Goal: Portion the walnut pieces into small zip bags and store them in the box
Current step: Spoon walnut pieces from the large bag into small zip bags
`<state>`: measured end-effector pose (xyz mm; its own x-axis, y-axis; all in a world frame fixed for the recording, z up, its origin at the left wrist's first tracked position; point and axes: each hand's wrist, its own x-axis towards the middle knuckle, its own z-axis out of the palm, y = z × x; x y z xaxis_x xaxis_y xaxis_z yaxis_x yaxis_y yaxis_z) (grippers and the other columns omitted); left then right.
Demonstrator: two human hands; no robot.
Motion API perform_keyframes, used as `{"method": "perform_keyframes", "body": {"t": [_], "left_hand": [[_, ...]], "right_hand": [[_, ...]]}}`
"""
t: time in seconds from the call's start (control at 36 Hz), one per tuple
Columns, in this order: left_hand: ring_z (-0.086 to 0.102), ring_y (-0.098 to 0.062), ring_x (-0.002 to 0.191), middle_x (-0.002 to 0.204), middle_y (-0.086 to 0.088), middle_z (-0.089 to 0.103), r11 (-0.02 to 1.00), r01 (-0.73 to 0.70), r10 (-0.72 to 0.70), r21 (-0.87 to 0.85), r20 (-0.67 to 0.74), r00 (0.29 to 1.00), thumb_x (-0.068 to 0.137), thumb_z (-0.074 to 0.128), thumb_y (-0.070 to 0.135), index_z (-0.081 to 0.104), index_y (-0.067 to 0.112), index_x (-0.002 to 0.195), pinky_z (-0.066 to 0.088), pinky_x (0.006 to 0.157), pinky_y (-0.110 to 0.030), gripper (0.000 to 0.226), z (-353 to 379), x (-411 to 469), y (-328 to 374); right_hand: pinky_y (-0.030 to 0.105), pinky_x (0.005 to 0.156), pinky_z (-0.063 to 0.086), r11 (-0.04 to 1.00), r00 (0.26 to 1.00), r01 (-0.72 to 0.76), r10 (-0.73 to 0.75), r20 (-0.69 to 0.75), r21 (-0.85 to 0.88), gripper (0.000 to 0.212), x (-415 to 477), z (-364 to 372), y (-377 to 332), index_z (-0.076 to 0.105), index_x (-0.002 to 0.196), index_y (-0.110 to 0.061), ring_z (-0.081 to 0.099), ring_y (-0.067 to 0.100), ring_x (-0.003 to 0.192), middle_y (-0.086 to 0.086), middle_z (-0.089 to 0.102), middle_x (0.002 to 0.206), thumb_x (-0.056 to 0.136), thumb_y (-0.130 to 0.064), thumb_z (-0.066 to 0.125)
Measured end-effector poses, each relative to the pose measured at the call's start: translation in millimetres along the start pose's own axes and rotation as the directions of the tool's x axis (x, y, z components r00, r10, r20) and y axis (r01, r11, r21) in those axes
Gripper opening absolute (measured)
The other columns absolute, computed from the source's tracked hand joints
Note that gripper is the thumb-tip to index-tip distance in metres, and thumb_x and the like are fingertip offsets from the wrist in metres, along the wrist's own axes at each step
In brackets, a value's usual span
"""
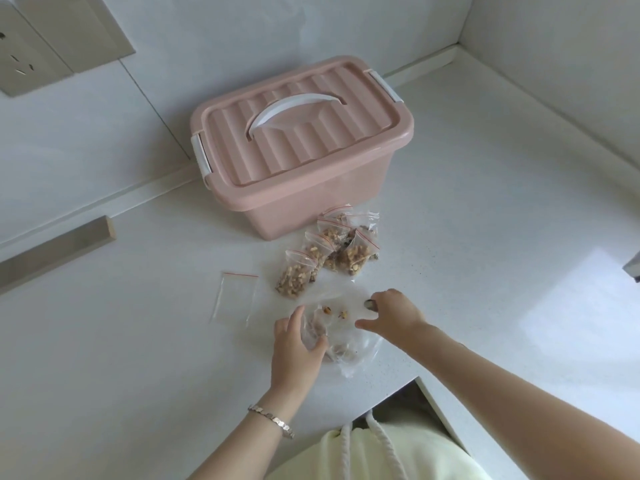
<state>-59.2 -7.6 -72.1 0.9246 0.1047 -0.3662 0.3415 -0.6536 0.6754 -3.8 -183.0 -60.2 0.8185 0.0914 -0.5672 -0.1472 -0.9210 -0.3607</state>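
A: Head view. Where is the box?

B: Pink box [311, 209] on the white worktop [138, 375], back against the wall [242, 36]. Lid [311, 140] on, white handle [294, 107] lying flat. White latches [201, 155], one at each short end.

A: Portioned stock?

B: Filled bags [353, 256] in a loose heap on the worktop, just in front of the box's right front corner. Whether the rearmost ones touch the box, cannot tell. Red zip lines show. The bags overlap, so the count is uncertain.

A: Unfilled?

B: One empty bag [235, 299], lying flat to the left of the heap and apart from it.

A: Source material?

B: Big bag [349, 355] of clear, crumpled film, near the worktop's front edge, between the heap and the person. A few walnut pieces [326, 310] show through its far part. There is more brown matter beside the left grip [298, 344], too blurred to identify.

A: Grips?

B: Left grip: fingers curled round a bunch of the big bag's left side, grasping it. Bracelet [273, 420] on that wrist. Right grip [391, 315]: thumb and fingertips bent down onto the big bag's far right edge, touching the film. Pinching or only pressing, cannot tell.

A: Anything inside the box?

B: Lid and walls are opaque, so cannot tell.
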Motion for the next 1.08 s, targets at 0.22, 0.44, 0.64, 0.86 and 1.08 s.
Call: {"method": "perform_keyframes", "body": {"t": [0.22,0.44,0.64,0.86,1.08], "left_hand": [[0.047,-0.001,0.078,0.11,-0.002,0.035,0.998,0.008,-0.007,-0.061,0.016,1.0,0.09,0.05,0.0,0.043,0.024,0.129,0.035,0.064,0.004,0.047,-2,-4,7],[0.046,-0.005,0.093,0.112,-0.003,0.038,0.982,-0.188,0.187,-0.005,-0.076,0.979,0.082,0.046,-0.014,0.046,0.021,0.087,0.031,0.07,0.006,0.036,-26,-6,18],[0.03,-0.017,0.132,0.138,-0.007,0.035,0.981,-0.186,0.185,0.05,0.027,0.982,0.086,0.037,-0.013,0.059,0.023,0.118,0.019,0.086,0.001,0.053,-31,-5,24],[0.004,-0.008,0.143,0.156,0.006,0.006,0.99,-0.142,0.137,0.024,0.149,0.979,0.091,0.04,-0.004,0.007,0.023,0.148,0.014,0.11,-0.017,0.07,-25,-13,35],[0.007,-0.004,0.141,0.155,0.011,0.008,0.989,-0.001,0.04,-0.146,0.267,0.963,0.086,0.047,-0.007,0.009,0.025,0.147,0.013,0.103,-0.011,0.079,-22,-17,35]], "right_hand": [[0.026,0.046,0.022,0.966,0.997,-0.052,0.066,-0.044,0.253,0.025,-10,-5,5,0.036,0.06,-0.012,0.031,0.016,0.051,0.0,0.037,0.059,0.077,-0.01,0.054],[0.025,0.047,0.028,0.984,0.946,0.001,0.057,-0.318,0.179,0.017,-43,-61,-5,0.043,0.07,-0.021,0.042,0.023,0.061,0.003,0.053,0.065,0.075,-0.005,0.047],[0.024,0.046,0.026,0.997,0.9,0.076,-0.08,-0.428,-0.027,0.012,-61,-64,-20,0.041,0.08,-0.012,0.044,0.026,0.065,0.002,0.047,0.076,0.078,-0.001,0.044],[0.025,0.046,0.026,0.966,0.96,0.093,-0.023,-0.278,0.241,0.017,-58,-62,-29,0.044,0.069,-0.01,0.032,0.016,0.048,0.0,0.041,0.057,0.084,-0.012,0.052],[0.022,0.056,0.039,0.972,0.983,0.145,-0.121,-0.136,0.183,0.035,-54,-65,-28,0.036,0.105,-0.02,0.048,0.011,0.062,-0.012,0.047,0.068,0.084,-0.026,0.063]]}}
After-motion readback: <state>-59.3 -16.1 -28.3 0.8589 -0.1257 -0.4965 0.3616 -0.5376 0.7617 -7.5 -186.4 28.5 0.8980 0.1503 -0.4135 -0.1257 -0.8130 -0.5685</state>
